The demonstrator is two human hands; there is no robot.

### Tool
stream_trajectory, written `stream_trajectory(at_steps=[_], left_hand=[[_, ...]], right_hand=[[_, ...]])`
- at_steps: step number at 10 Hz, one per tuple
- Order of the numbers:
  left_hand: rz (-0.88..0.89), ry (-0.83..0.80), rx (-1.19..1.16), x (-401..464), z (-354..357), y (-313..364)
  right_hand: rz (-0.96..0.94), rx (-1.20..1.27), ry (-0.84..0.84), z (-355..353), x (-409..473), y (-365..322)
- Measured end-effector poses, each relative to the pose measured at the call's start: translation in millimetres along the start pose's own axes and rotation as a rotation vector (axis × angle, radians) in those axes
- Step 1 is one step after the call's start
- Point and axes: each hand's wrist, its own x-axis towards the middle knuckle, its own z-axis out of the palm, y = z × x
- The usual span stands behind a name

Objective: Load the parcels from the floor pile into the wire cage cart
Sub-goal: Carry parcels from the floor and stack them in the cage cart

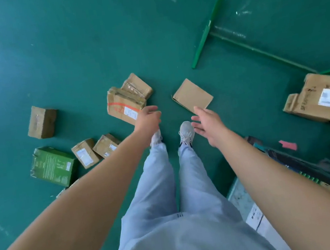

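Left hand [148, 116], loosely curled and empty, is reaching over the crumpled brown cardboard parcel with orange marking [122, 105]; right hand [206, 122], open, is nearing the flat plain cardboard parcel [192, 96]. Cage cart apparently out of view. Advice: grip opposite edges, lifting level.

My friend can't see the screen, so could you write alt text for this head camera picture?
Looking down, a person reaches both empty hands, left hand and right hand, toward cardboard parcels scattered on a green floor. The nearest are a labelled box and a plain flat box.
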Motion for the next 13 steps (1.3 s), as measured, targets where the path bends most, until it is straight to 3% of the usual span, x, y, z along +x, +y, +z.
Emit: stream_trajectory(at_steps=[2,4,7,10,13], left_hand=[[-0.105,-0.051,0.131,127,48,7],[-0.104,-0.153,0.414,252,99,-12],[-0.074,-0.213,0.634,438,166,-73],[-0.091,-0.191,0.672,540,206,-123],[-0.038,-0.271,0.613,554,228,-129]], right_hand=[[0.147,0.027,0.067,-28,124,8],[0.23,0.042,0.122,-52,241,29],[0.307,0.093,0.119,-42,417,92],[0.208,0.26,0.332,-27,551,149],[0.208,0.28,0.285,-38,565,168]])
